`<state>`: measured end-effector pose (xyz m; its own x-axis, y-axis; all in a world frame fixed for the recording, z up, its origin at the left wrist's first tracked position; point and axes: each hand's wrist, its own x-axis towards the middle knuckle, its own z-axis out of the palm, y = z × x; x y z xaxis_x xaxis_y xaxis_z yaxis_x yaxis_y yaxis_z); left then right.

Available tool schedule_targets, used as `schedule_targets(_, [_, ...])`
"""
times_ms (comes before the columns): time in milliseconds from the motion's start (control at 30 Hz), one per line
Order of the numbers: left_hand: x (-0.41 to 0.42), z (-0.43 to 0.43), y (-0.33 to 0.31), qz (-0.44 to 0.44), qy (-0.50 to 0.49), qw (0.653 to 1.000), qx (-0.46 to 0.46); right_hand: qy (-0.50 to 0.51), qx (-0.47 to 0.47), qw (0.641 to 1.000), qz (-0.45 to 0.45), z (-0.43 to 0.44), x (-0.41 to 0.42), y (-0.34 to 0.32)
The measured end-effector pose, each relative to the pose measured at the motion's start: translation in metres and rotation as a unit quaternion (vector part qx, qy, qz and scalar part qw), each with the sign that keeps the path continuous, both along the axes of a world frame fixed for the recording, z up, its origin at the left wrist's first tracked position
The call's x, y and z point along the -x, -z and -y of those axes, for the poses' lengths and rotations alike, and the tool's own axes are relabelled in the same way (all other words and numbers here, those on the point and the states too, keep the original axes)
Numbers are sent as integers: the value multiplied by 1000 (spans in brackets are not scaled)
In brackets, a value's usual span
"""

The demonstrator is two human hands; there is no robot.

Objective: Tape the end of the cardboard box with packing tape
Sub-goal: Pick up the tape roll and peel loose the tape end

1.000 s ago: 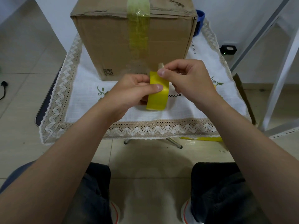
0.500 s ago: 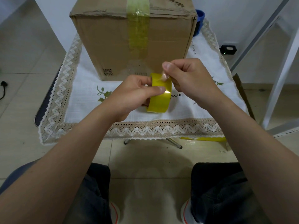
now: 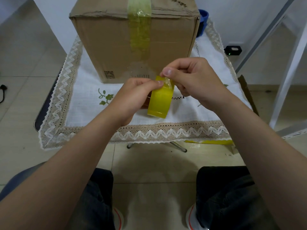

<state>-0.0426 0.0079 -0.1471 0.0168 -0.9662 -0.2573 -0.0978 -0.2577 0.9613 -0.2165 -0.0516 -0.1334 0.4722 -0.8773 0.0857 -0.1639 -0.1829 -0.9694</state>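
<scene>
Head view: left hand (image 3: 131, 97) clamped on the yellow tape roll (image 3: 160, 101), held above the surface's (image 3: 191, 113) near edge. Right hand (image 3: 191, 78) pinched its crinkled free end (image 3: 167, 83). Cardboard box (image 3: 116, 47) sat at the far edge. Tape judged light, flimsy, self-sticking; best gripped by the roll's sides.

A small table's lace-edged white cloth (image 3: 86, 103) carries the cardboard box (image 3: 108, 47).

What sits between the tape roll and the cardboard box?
Nothing: in the head view, only bare white tablecloth separates the yellow tape roll from the cardboard box.
</scene>
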Motion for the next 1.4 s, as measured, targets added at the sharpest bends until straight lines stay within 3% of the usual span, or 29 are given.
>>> schedule_targets(200, [3, 0, -1, -7, -17, 1000, 3, 8, -15, 999, -33, 1, 7, -9])
schedule_targets(567, [5, 2, 1, 68, -26, 995, 74, 7, 78, 987, -141, 6, 7, -11])
schedule_targets(800, [5, -2, 2, 63, -43, 987, 142, 61, 53, 994, -76, 1, 5, -11])
schedule_targets(967, [1, 3, 5, 10, -22, 984, 177, 71, -79, 986, -127, -2, 10, -11])
schedule_targets(1100, [-1, 2, 12, 32, 46, 984, 169, 91, -161, 982, -24, -4, 9, -12])
schedule_targets(1267, [5, -5, 5, 28, 49, 987, 153, 103, -129, 986, -17, -5, 17, -18])
schedule_targets(1400, [7, 3, 1, 4, -18, 992, 125, 208, 20, 976, -65, -3, 28, -25])
